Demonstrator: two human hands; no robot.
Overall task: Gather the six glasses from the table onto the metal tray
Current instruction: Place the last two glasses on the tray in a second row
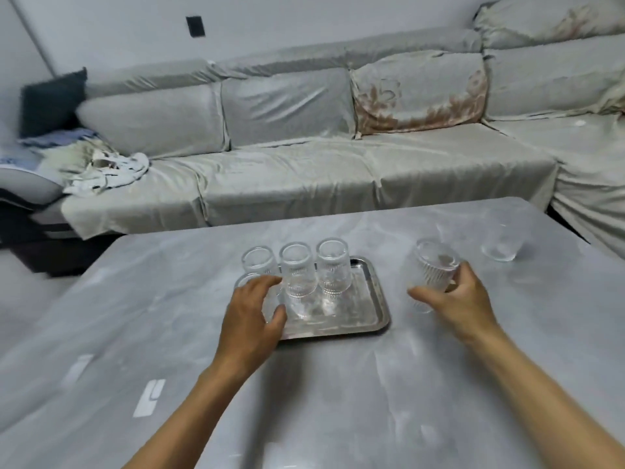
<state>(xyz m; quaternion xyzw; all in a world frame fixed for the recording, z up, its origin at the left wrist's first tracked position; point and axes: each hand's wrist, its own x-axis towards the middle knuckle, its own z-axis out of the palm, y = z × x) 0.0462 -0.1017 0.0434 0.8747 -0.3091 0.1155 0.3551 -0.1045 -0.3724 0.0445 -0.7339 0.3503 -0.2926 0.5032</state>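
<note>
The metal tray [367, 309] lies in the middle of the grey table. Three clear ribbed glasses stand upright on it in a row: left [259, 260], middle [297, 275], right [333, 269]. My left hand [252, 319] curls around a fourth glass [244, 280] at the tray's front left; only part of its rim shows past my fingers. My right hand [463, 299] holds a tilted ribbed glass [434, 267] above the table, just right of the tray. One more glass [500, 247] stands on the table at the far right.
A grey sofa [304, 170] with cushions runs along the far side of the table [169, 282] and wraps around the right. Crumpled cloths [101, 164] lie on its left end. White reflections mark the table's near left.
</note>
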